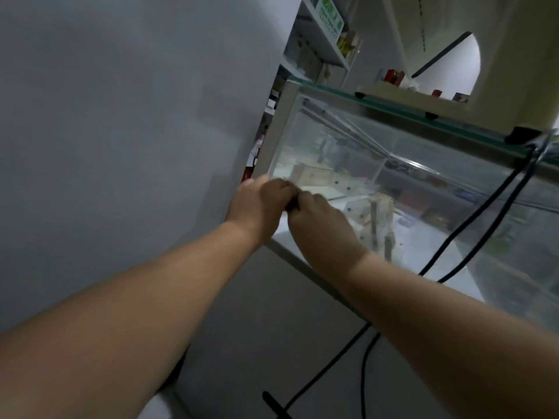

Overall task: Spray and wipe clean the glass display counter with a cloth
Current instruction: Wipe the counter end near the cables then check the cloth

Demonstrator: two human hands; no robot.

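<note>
Meeting hands: left hand (257,207) and right hand (317,219) pinch something small and dark; cloth unidentifiable.
Glass display counter (348,164): just beyond the fingers.
Risk: dangling cables (484,216) right of fingers may snag during wiping.

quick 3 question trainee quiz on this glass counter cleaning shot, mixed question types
1. True or false: both hands meet at the lower left corner of the glass display counter.
2. What hangs down across the front glass? A) black cables B) a towel C) a chain
3. Is a spray bottle visible?

Key:
1. True: the left hand and right hand touch there, pinching something small and dark that cannot be identified.
2. A, black cables.
3. No.
</note>
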